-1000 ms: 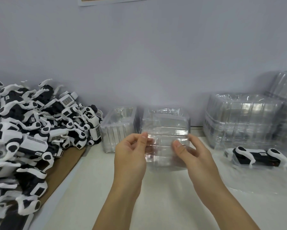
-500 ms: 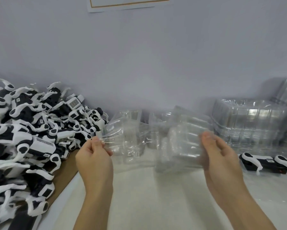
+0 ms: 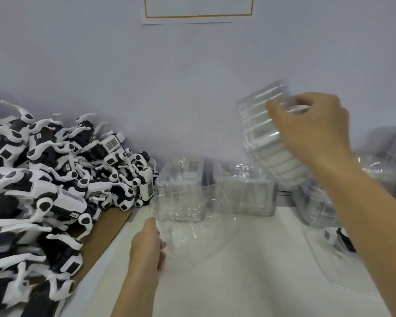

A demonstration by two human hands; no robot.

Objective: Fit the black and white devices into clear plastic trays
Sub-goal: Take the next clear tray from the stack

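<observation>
Right hand [image 3: 311,131] is raised near the wall, its fingers curled around a tilted stack of clear trays [image 3: 268,138]. Left hand [image 3: 146,245] is low over the white table [image 3: 238,282] and pinches the edge of one clear tray [image 3: 181,216]. Many black and white devices [image 3: 55,179] lie piled at the left, on brown cardboard [image 3: 105,234].
</observation>
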